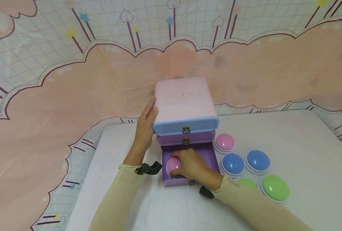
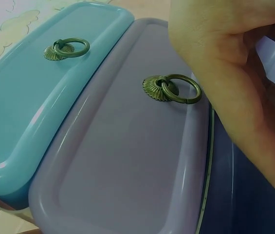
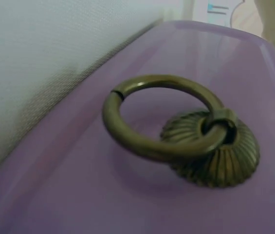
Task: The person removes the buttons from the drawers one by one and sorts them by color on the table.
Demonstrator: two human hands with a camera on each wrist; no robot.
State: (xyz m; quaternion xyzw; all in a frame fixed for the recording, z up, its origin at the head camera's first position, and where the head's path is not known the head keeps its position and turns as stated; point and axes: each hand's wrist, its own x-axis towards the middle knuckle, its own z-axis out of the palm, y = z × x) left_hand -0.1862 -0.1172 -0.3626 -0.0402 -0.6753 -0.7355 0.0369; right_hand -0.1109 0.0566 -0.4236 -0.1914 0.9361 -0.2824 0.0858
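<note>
A small drawer cabinet (image 1: pixel 185 99) with a pink top stands on the table. Its blue top drawer (image 1: pixel 200 124) and purple middle drawer (image 1: pixel 171 140) are pushed in, while the purple bottom drawer (image 1: pixel 204 150) is pulled out. Inside that drawer my right hand (image 1: pixel 189 163) grips a pink domed button (image 1: pixel 174 164) with a white base, thumb and fingers around its dome. My left hand (image 1: pixel 145 126) rests against the cabinet's left side, fingers straight. The left wrist view shows the brass ring pull (image 2: pixel 174 88) of the middle drawer; another ring pull (image 3: pixel 166 122) fills the right wrist view.
To the right of the cabinet sit another pink button (image 1: pixel 225 141), two blue buttons (image 1: pixel 233 163) and two green buttons (image 1: pixel 275 187), one green partly hidden by my right sleeve. A patterned cloth (image 1: pixel 116 83) hangs behind the white table (image 1: pixel 292 138).
</note>
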